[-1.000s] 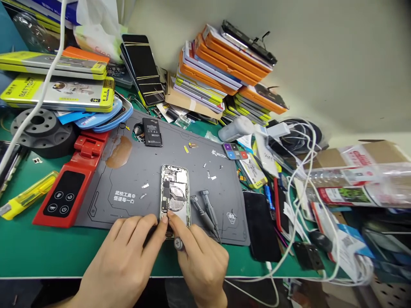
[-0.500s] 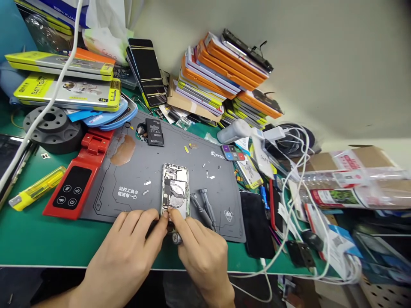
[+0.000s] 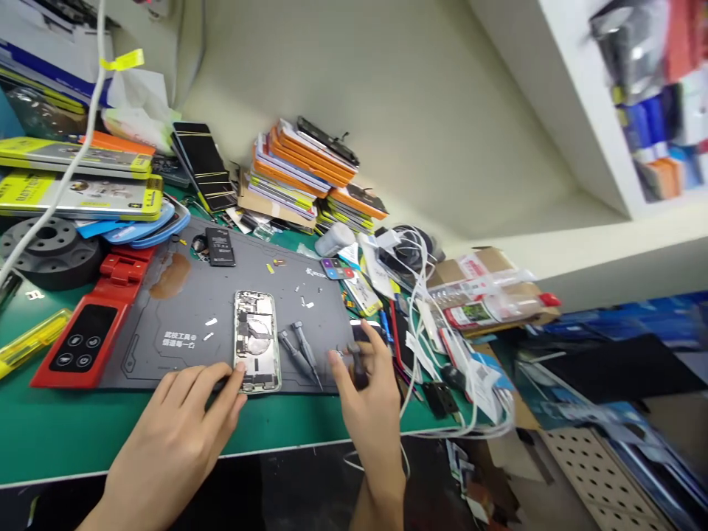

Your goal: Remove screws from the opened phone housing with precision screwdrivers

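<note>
An opened phone [image 3: 257, 346] with its inner parts bare lies near the front edge of the grey mat. The fingertips and thumb of my left hand [image 3: 177, 428] grip its lower left corner. Something dark shows beneath those fingers, mostly hidden. Over the mat's right front corner, my right hand [image 3: 370, 398] holds a dark screwdriver [image 3: 358, 366] in its curled fingers, with thumb and forefinger apart. Two grey screwdrivers [image 3: 300, 348] lie just right of the phone. Small metal pieces [image 3: 210, 322] are scattered on the mat.
A red device [image 3: 82, 339] and a yellow cutter [image 3: 33, 343] lie left of the mat [image 3: 166, 317]. Behind it are a black battery [image 3: 220, 247] and stacked orange boxes [image 3: 304, 158]. White cables [image 3: 414, 310] tangle at the right, below a shelf [image 3: 597, 147].
My right hand has left the phone and moved right, its thumb and forefinger spreading. My left hand stays at the phone. The view has swung right.
</note>
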Demonstrator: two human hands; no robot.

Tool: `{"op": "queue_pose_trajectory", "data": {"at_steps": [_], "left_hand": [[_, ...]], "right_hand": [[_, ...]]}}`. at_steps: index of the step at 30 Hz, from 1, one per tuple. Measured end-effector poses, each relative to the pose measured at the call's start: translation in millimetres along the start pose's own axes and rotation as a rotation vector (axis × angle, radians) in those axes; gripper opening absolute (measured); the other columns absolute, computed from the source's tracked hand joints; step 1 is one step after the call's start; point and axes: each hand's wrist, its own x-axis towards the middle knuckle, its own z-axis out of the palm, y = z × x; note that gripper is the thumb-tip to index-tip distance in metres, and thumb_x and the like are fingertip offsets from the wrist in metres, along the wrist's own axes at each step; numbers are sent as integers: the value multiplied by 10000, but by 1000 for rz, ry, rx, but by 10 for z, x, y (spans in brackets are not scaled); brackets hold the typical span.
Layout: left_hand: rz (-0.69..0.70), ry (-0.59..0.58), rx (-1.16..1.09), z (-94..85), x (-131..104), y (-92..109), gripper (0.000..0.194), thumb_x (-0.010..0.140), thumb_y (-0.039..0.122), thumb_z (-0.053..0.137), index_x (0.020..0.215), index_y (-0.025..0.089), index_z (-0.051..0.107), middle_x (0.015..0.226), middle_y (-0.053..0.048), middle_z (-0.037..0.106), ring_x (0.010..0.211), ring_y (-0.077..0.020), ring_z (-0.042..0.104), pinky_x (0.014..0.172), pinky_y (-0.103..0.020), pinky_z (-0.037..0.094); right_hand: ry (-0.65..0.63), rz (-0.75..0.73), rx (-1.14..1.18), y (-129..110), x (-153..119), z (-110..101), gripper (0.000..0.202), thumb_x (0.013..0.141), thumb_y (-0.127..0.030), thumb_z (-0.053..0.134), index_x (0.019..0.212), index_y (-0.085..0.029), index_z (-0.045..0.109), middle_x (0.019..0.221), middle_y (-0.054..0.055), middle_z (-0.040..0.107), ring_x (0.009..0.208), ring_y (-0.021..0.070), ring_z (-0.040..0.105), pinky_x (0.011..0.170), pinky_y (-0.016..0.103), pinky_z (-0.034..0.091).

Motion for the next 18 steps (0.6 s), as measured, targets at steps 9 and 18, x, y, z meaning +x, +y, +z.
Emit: {"op": "queue_pose_trajectory", "data": {"at_steps": [9, 18], "left_hand": [[-39, 125, -184, -18, -25, -80, 255, 1094, 203, 641, 1339, 172, 701, 1107, -73, 785, 932, -215, 706, 905, -375, 517], [-238, 242, -208, -509, -381, -235, 172, 1058, 74, 600, 1014, 221, 680, 920, -13, 749, 834, -165, 695, 813, -322, 533]], "right_hand": [[-42, -141, -129, 61, 30, 151, 418, 1153, -355, 433, 1497, -210, 621, 1321, 151, 732, 1209, 268, 667, 1054, 473, 543], [-75, -290, -280, -179, 97, 209, 435, 1126, -525, 513, 1082, -212, 811, 970, 91, 705, 898, 230, 668, 681, 334, 465]]}}
